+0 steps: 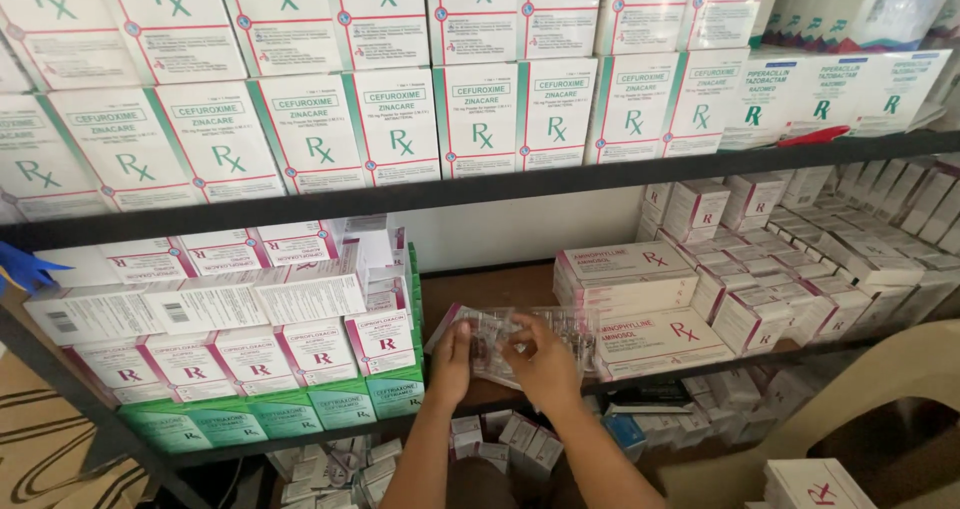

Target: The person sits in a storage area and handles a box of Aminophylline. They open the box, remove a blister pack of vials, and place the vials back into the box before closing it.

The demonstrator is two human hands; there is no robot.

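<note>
So the biggest thing here is the dark metal shelving rack [480,191], which fills pretty much the whole view above and around both hands. Its top shelf, way above the hands, is packed with glossy white cardboard boxes with green edging [400,124], stood on end in tight rows; the ones at the top and left are cut off by the frame edge.

Up and to the left of the left hand [452,362] there's a big block of white boxes with maroon trim [255,354], sitting on a row of flat green cartons [340,407]. Just right of the right hand [545,361] is a short stack of wide, flat white-and-pink boxes [640,304], and past that, further right, a jumble of small white-and-maroon cartons [800,269] that blurs out toward the edge. A curved beige chair back [900,369] cuts in at the far right.

Both hands are on a clear plastic blister tray of little glass ampoules [520,334], lying on the brown wooden shelf board [470,289]. The left hand is closed on the tray's left part, thumb on top. The right hand has its fingers curled down onto the middle of it, pinching there. The tray is see-through and shiny, so its outline is honestly hard to make out, and the hands cover a good chunk of it.

Below the wrists there's a lower shelf with loose small boxes [510,439], mostly hidden by the forearms.
</note>
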